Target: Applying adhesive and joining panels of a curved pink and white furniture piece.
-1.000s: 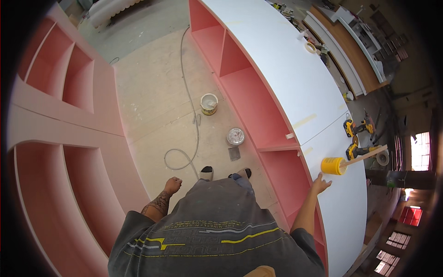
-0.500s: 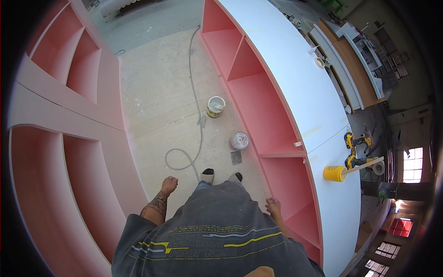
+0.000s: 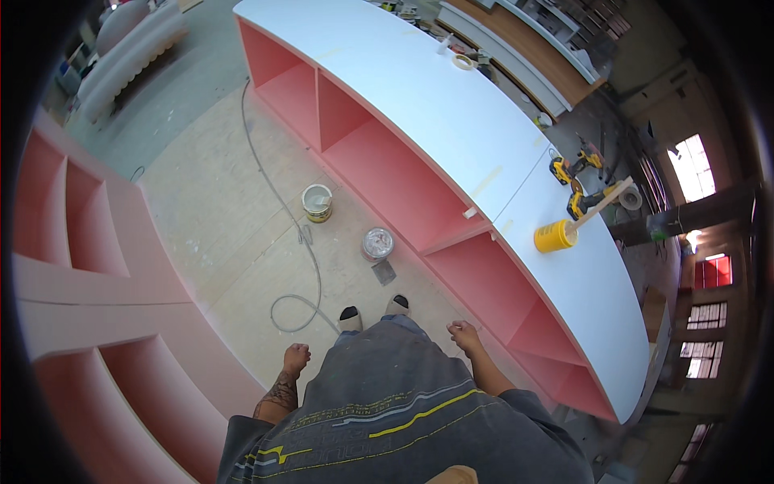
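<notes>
My left hand [image 3: 297,357] hangs beside my body with its fingers curled in, and nothing shows in it. My right hand [image 3: 464,336] is held out near the long pink shelf unit [image 3: 385,171], apart from it. Its fingers are pinched together; whatever they may hold is too small to make out. Ahead of my feet stands a paint tub [image 3: 376,244] with a smeared top, a flat dark grey square [image 3: 384,273] lying beside it. Farther off is an open bucket [image 3: 318,211] of pale material with something resting inside.
A grey hose [image 3: 280,190] winds across the floor. On the unit's white top stand a yellow tub [image 3: 553,237] with a wooden stick, cordless drills [image 3: 562,170] and a tape roll [image 3: 463,62]. Another pink shelf unit [image 3: 153,302] bounds the left side.
My view has swung to the right, so the units appear rotated. My right hand has come away from the shelf unit's edge and forward; my left hand stays low with curled fingers.
</notes>
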The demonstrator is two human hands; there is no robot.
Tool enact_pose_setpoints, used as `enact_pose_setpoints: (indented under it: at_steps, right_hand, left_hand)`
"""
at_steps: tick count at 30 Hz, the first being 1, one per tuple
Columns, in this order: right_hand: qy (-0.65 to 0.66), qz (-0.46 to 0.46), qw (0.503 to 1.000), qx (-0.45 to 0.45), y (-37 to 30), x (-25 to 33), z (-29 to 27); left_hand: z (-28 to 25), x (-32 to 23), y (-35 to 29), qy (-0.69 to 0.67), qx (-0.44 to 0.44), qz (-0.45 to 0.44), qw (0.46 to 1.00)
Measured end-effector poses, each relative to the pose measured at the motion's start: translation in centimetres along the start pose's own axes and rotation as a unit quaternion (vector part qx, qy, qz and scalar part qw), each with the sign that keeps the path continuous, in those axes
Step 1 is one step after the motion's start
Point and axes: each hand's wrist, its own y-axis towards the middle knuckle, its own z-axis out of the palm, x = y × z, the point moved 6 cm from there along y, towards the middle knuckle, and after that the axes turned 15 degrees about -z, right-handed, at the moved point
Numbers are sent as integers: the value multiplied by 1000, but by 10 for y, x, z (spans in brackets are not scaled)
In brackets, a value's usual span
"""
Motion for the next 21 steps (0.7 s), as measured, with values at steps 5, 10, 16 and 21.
enact_pose_setpoints:
  at_steps: [5, 10, 16, 21]
  right_hand:
    - [0, -33, 999, -34, 14, -36, 6]
    - [-13, -42, 998, -49, 9, -77, 15]
    - [40, 5, 997, -69, -11, -88, 18]
    - [75, 26, 991, -104, -23, -103, 22]
  left_hand:
    - [-13, -22, -1, -9, 21, -18, 1000]
    - [-23, -64, 5, 33, 3, -1, 999]
    - [-13, -110, 26, 72, 7, 46, 996]
    - [11, -137, 31, 95, 47, 65, 992]
